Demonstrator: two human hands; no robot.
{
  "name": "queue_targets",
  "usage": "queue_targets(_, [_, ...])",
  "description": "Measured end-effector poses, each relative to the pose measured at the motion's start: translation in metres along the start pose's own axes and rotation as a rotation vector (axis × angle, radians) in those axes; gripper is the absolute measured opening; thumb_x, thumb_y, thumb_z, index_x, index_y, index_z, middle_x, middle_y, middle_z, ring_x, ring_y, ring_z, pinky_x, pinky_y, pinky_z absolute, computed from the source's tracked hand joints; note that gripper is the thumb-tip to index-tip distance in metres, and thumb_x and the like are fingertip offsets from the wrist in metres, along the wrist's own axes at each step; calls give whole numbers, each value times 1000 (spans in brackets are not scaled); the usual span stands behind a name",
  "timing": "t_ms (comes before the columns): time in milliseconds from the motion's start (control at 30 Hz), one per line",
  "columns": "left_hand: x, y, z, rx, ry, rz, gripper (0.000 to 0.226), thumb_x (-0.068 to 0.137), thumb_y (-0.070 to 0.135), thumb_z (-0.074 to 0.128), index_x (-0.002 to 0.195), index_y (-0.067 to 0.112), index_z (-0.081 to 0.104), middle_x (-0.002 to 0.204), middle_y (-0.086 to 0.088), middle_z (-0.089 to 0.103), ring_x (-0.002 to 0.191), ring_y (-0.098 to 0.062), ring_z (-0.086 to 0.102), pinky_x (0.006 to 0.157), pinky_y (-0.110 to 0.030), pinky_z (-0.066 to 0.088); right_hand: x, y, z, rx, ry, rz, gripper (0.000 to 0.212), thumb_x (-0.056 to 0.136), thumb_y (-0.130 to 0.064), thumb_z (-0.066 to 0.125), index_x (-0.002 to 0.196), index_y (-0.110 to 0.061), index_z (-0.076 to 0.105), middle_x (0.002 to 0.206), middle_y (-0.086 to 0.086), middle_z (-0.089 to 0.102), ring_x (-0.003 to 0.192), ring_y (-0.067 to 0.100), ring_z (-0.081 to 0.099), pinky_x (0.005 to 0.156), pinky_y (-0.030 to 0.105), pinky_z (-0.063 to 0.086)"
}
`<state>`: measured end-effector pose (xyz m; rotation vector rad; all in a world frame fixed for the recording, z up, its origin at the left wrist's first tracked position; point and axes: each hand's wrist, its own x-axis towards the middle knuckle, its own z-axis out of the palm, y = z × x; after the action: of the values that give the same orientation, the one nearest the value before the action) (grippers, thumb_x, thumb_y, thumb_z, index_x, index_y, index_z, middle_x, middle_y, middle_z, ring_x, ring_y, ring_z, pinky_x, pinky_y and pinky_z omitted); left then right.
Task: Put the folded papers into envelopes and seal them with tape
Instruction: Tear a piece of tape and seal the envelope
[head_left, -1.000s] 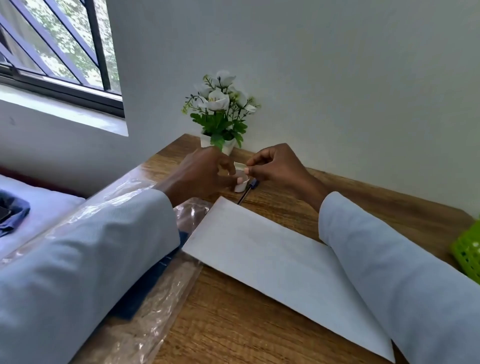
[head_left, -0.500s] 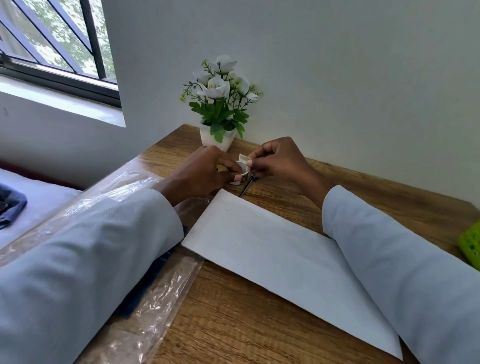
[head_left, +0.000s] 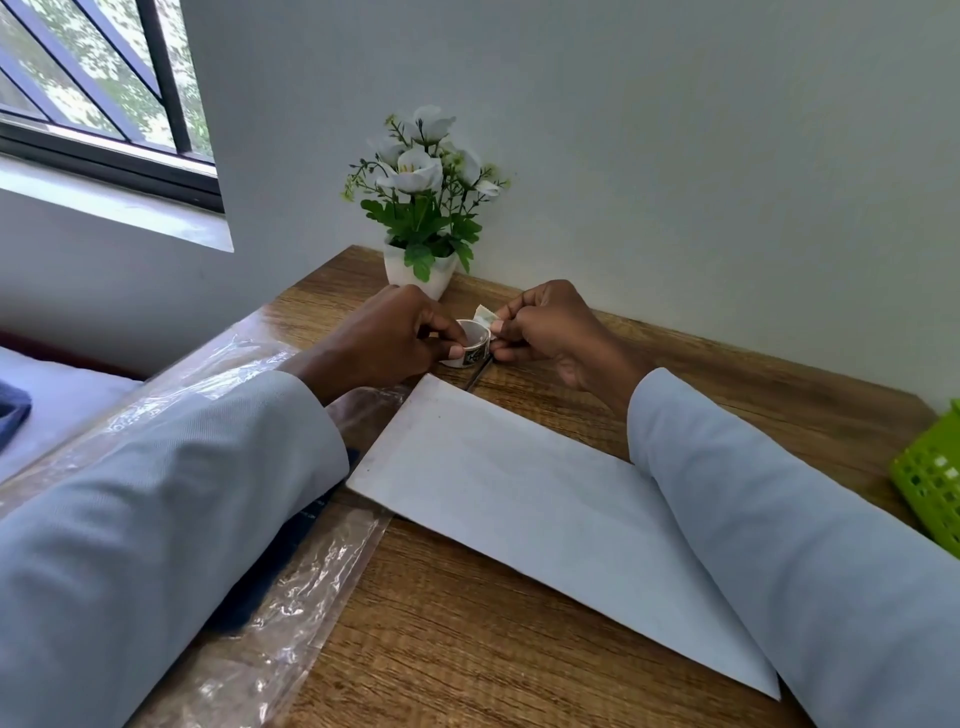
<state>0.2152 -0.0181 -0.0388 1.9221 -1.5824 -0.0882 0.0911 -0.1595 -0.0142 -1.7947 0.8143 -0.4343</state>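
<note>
A: Scanning from the left, we've got a clear plastic bag (head_left: 291, 587) on the counter (head_left: 467, 649), under the left sleeve. Left hand (head_left: 387, 338)?

B: Fingers curled round the tape roll (head_left: 471, 349), holding it just above the counter, in front of the flower pot (head_left: 418, 270).

A: Right hand (head_left: 553, 332)?

B: We see it pinching the tape's loose end (head_left: 484, 315), right beside the roll.

A: & the envelope (head_left: 540, 514)?

B: Flat on the counter btw. both sleeves, nearer us. Green basket (head_left: 932, 480) at far right.
</note>
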Motion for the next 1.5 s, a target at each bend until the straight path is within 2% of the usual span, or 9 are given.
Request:
queue_targets(400, [1,0,-1,2,-18,4,16,87,19,71,101,22,77,98,11,73,82,0,63,69,-10,43,3,1,1,43,96,59,12,97,4,51,108,6,57,77,17,65,56,18,66,49,25,59])
queue_targets(600, [1,-2,2,12,1,-21,18,88,25,70,105,24,76,105,11,73,79,11,57,61,-3,37,-1,5,-21,74,79,-19,6,93,2,63,89,-2,65,83,18,72,55,13,71,53,26,61])
queue_targets(800, [-2,-4,3,40,129,0,26,79,38,76,104,30,76,103,12,74,90,-2,64,74,-17,48,-27,4,-38,78,71,-141,16,86,-5,74,100,3,70,72,12,74,56,13,70,55,25,60])
queue_targets(967, [-5,-9,-2,108,159,10,45,66,54,80,104,30,76,103,8,75,88,-6,64,66,-17,43,-68,1,-54,170,45,-215,13,82,1,75,95,0,73,78,14,76,67,17,74,62,23,60])
queue_targets(1067, [-5,-4,-3,116,220,39,52,66,53,79,108,23,74,111,1,73,94,-9,62,71,-21,43,-97,3,-67,217,45,-256,15,79,6,75,93,0,74,85,14,77,79,20,76,70,24,60])
queue_targets(1167, [-5,17,-7,6,284,88,46,73,56,71,101,20,75,101,10,71,84,-4,64,65,-11,42,-123,9,-81,156,52,-334,20,76,5,78,93,-4,76,92,8,79,87,18,75,77,25,59])
queue_targets(1267, [-9,58,-3,-271,162,129,41,84,50,62,84,11,75,70,9,70,61,0,64,55,-10,46,-145,14,-95,113,55,-391,21,76,1,79,95,-9,78,95,4,79,93,20,75,82,28,59])
queue_targets(1400, [-21,106,12,-644,-170,-7,48,79,55,63,93,11,75,89,-2,77,88,-13,73,66,-24,57,-170,24,-107,131,50,-430,18,81,-7,77,99,-10,78,98,5,78,94,23,75,81,31,60])
queue_targets(1500, [-26,127,20,-752,-283,-7,43,73,47,72,92,8,75,92,-6,76,91,-17,72,66,-27,57,-182,31,-111,139,98,-459,17,81,-9,78,98,-8,77,97,7,78,93,24,75,81,35,61])
